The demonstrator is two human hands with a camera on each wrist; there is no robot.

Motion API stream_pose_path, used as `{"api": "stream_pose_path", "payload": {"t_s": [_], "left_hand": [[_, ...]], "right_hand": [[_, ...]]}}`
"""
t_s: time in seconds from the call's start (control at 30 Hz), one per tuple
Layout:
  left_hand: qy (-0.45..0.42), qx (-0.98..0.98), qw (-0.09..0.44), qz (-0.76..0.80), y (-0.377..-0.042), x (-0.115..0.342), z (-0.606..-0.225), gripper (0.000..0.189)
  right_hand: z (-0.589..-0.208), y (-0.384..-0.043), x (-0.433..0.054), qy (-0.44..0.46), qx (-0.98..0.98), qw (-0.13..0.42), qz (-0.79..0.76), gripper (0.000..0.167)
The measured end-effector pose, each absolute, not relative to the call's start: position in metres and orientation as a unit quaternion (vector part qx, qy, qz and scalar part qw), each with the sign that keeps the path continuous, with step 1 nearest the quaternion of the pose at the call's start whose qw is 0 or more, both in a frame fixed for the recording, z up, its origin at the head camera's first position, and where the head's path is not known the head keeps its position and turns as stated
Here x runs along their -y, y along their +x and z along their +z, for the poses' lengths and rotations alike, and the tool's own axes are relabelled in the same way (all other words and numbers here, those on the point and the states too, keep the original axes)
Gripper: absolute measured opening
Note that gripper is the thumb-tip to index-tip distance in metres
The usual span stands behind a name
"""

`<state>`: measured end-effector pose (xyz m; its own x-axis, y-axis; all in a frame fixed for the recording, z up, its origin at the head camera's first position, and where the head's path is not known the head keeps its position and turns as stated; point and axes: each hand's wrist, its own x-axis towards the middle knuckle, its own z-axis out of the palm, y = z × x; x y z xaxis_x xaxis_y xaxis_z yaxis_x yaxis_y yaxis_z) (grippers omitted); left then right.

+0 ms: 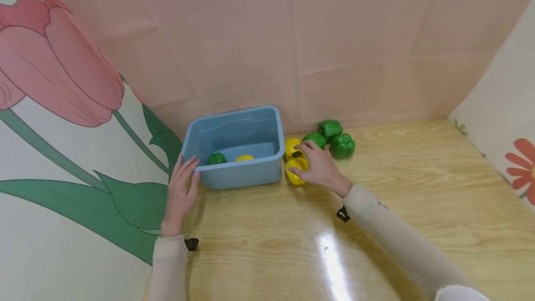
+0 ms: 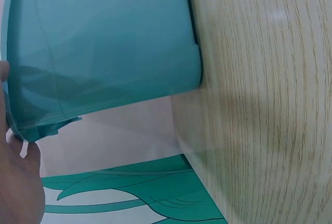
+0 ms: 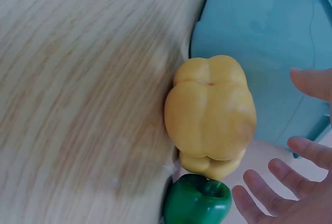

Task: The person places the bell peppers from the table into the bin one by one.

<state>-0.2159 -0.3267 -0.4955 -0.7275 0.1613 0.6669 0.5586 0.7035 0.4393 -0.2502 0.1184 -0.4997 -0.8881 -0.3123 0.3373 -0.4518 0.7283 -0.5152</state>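
A blue plastic bin [image 1: 240, 175] stands on the table against the back wall. My left hand [image 1: 181, 194] rests at its front left corner, fingers extended over the rim. Inside the bin lie a green bell pepper [image 1: 216, 158] and a yellow one, partly hidden by the front wall. To the right of the bin, two yellow bell peppers [image 1: 296, 178] sit one behind the other. Over them hovers my right hand [image 1: 319, 167], thumb and fingers spread. In the right wrist view, a gap separates its fingers [image 3: 308, 151] from the nearer yellow pepper [image 3: 210, 115].
Three green bell peppers [image 1: 342, 146] cluster just beyond my right hand, near the back wall. The wooden table [image 1: 259, 245] extends toward me and to the right. A wall with a tulip picture [image 1: 75, 68] borders the left side.
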Motion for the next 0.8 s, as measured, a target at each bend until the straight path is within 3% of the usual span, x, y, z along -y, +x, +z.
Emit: {"api": "stream_pose_path", "payload": {"t_s": [0.8], "left_hand": [[-0.218, 0.864, 0.324, -0.317, -0.216, 0.324, -0.495, 0.035]], "right_hand": [[-0.527, -0.253, -0.109, 0.205, 0.923, 0.083, 0.316, 0.068]]}}
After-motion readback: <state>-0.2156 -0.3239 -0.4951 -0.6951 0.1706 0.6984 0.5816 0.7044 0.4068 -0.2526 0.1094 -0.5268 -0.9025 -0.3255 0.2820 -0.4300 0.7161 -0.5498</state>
